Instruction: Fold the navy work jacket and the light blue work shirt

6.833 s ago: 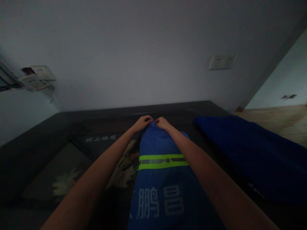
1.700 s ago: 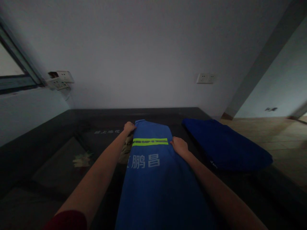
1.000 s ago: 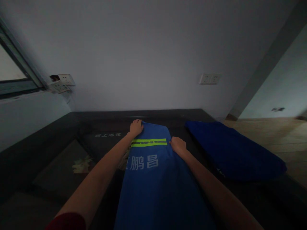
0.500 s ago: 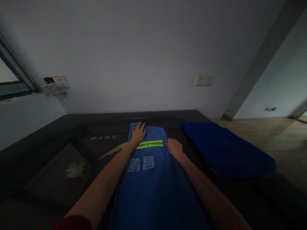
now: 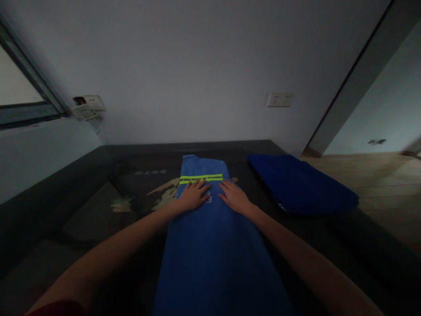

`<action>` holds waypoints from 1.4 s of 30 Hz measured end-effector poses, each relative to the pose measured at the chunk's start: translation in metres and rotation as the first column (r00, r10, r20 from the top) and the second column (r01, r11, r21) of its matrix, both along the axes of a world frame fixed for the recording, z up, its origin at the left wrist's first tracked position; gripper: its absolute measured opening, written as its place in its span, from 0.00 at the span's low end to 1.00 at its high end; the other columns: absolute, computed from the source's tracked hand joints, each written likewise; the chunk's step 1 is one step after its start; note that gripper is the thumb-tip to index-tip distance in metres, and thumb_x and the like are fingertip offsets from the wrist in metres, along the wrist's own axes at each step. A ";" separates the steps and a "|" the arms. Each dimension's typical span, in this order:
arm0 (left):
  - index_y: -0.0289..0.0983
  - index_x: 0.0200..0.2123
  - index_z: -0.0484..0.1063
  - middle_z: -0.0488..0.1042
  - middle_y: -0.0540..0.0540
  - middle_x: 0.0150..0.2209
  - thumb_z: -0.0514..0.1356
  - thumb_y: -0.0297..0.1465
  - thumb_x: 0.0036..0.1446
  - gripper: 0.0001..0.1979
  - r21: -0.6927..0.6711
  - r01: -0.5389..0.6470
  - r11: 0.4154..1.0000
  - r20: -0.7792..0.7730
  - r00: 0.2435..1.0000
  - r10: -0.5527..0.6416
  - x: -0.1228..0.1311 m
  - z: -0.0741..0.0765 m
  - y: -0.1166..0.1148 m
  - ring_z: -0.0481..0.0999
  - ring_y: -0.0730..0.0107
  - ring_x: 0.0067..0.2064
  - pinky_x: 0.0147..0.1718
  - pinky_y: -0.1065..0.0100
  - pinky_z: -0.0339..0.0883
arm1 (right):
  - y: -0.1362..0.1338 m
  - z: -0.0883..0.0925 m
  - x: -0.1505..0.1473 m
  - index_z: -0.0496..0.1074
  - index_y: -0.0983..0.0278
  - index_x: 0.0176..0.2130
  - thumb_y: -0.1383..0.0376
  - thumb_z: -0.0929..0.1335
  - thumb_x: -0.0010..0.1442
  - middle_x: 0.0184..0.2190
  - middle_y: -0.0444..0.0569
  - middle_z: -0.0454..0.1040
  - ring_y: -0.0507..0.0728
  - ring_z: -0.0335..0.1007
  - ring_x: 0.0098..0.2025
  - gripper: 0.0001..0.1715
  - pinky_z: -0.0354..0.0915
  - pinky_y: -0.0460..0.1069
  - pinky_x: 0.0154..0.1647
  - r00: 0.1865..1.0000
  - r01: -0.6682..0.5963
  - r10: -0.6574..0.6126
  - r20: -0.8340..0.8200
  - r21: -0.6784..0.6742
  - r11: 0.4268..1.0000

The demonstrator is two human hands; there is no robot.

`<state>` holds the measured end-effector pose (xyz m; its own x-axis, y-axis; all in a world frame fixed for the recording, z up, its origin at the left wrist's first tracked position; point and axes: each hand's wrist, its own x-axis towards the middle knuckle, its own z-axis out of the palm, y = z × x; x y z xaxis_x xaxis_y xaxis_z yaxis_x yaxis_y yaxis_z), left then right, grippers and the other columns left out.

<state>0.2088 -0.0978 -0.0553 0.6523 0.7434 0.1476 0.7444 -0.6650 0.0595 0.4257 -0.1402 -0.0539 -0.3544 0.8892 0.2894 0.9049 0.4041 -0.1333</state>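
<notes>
A long blue garment (image 5: 210, 250) lies in a narrow strip down the middle of the dark glossy table (image 5: 240, 151). Across its far part runs a yellow-green band (image 5: 214, 177) with dark marks. My left hand (image 5: 194, 194) rests flat on the cloth just below the band, its spread fingers reaching onto it. Pressed flat by the garment's right edge is my right hand (image 5: 234, 196), fingers stretched out. White lettering on the cloth is mostly covered by my left hand. The garment's near end runs out of view at the bottom.
A darker blue folded cloth (image 5: 302, 186) lies on the right side of the table. Behind it stands a white wall with a double socket (image 5: 280, 100). More sockets (image 5: 87, 107) are by the window at the left. Wooden floor (image 5: 378, 175) shows at the right.
My left hand has slid down from the far end to below the band. My right hand has let go of the edge and opened flat on the cloth. The view has shifted slightly.
</notes>
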 end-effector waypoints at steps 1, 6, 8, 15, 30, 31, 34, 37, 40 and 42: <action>0.46 0.64 0.53 0.52 0.43 0.66 0.47 0.45 0.64 0.27 -0.018 -0.010 1.000 -0.013 1.000 0.010 -0.003 -0.005 -0.007 0.51 0.50 0.66 0.60 0.45 0.46 | -0.002 -0.007 0.001 0.63 0.71 0.59 0.57 0.60 0.65 0.61 0.61 0.61 0.63 0.53 0.64 0.29 0.51 0.58 0.63 1.000 -0.019 0.020 0.023 -0.009 1.000; 0.52 0.66 0.45 0.45 0.48 0.68 0.43 0.47 0.65 0.27 -0.023 -0.030 0.999 0.008 1.000 0.030 -0.009 -0.020 -0.014 0.42 0.52 0.68 0.62 0.43 0.38 | -0.003 -0.028 0.014 0.57 0.66 0.63 0.51 0.56 0.66 0.64 0.56 0.55 0.60 0.45 0.67 0.33 0.46 0.60 0.65 0.997 -0.069 0.069 0.029 -0.012 0.998; 0.52 0.66 0.45 0.46 0.48 0.68 0.43 0.47 0.65 0.27 -0.013 -0.022 1.000 0.021 1.000 0.022 -0.008 -0.021 -0.014 0.43 0.52 0.68 0.61 0.42 0.39 | -0.002 -0.031 0.016 0.56 0.66 0.64 0.51 0.56 0.66 0.65 0.56 0.55 0.60 0.44 0.67 0.34 0.45 0.60 0.66 0.997 -0.071 0.071 0.031 -0.008 0.997; 0.40 0.57 0.63 0.61 0.40 0.61 0.50 0.37 0.64 0.20 0.188 0.075 0.979 0.173 0.979 -0.108 -0.007 0.001 -0.036 0.57 0.58 0.63 0.63 0.47 0.40 | -0.007 -0.019 0.017 0.60 0.64 0.62 0.55 0.58 0.66 0.63 0.55 0.59 0.60 0.49 0.66 0.29 0.49 0.62 0.65 0.990 -0.116 0.119 -0.080 0.046 0.992; 0.46 0.64 0.50 0.50 0.43 0.67 0.53 0.35 0.62 0.29 -0.125 0.377 0.918 0.019 0.926 -0.378 -0.029 0.010 -0.168 0.46 0.57 0.68 0.63 0.45 0.40 | -0.126 -0.004 0.002 0.56 0.62 0.63 0.62 0.58 0.67 0.65 0.52 0.54 0.61 0.45 0.67 0.27 0.47 0.65 0.64 0.947 -0.318 0.320 -0.020 -0.186 0.930; 0.46 0.65 0.49 0.49 0.43 0.67 0.53 0.36 0.62 0.28 -0.126 0.379 0.917 0.009 0.925 -0.381 -0.028 0.008 -0.168 0.45 0.57 0.68 0.63 0.45 0.39 | -0.127 -0.005 0.002 0.56 0.62 0.63 0.61 0.57 0.67 0.65 0.52 0.54 0.61 0.45 0.67 0.27 0.47 0.65 0.65 0.950 -0.310 0.314 -0.010 -0.181 0.933; 0.46 0.65 0.50 0.47 0.43 0.68 0.51 0.37 0.63 0.28 -0.128 0.381 0.915 -0.020 0.922 -0.387 -0.028 0.005 -0.169 0.44 0.57 0.68 0.63 0.46 0.38 | -0.128 -0.006 0.002 0.56 0.61 0.63 0.60 0.57 0.67 0.65 0.51 0.54 0.60 0.45 0.67 0.27 0.46 0.64 0.65 0.953 -0.298 0.303 0.004 -0.163 0.940; 0.46 0.64 0.50 0.46 0.43 0.68 0.52 0.37 0.63 0.28 -0.116 0.382 0.917 -0.026 0.922 -0.387 -0.028 0.005 -0.171 0.44 0.56 0.68 0.63 0.45 0.39 | -0.129 -0.006 0.002 0.56 0.60 0.63 0.60 0.58 0.67 0.65 0.50 0.54 0.60 0.46 0.67 0.27 0.46 0.63 0.65 0.953 -0.299 0.302 -0.005 -0.150 0.942; 0.45 0.63 0.53 0.50 0.42 0.67 0.53 0.36 0.62 0.27 -0.062 0.386 0.920 0.005 0.922 -0.387 -0.028 0.005 -0.173 0.47 0.56 0.67 0.62 0.46 0.41 | -0.130 -0.007 0.002 0.58 0.60 0.63 0.60 0.58 0.66 0.65 0.50 0.55 0.60 0.47 0.66 0.27 0.47 0.63 0.65 0.953 -0.304 0.302 -0.032 -0.140 0.942; 0.42 0.61 0.58 0.55 0.40 0.65 0.53 0.34 0.62 0.24 0.011 0.383 0.924 0.035 0.923 -0.383 -0.027 0.006 -0.174 0.52 0.56 0.66 0.62 0.47 0.44 | -0.130 -0.008 0.002 0.59 0.60 0.62 0.60 0.59 0.66 0.64 0.51 0.57 0.60 0.49 0.66 0.26 0.48 0.63 0.65 0.953 -0.303 0.299 -0.053 -0.132 0.944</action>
<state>0.1814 -0.2719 -0.0494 0.8812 0.4377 0.1785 0.4307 -0.8991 0.0785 0.4282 -0.2699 -0.0623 -0.6041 0.7743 0.1885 0.7382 0.6328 -0.2335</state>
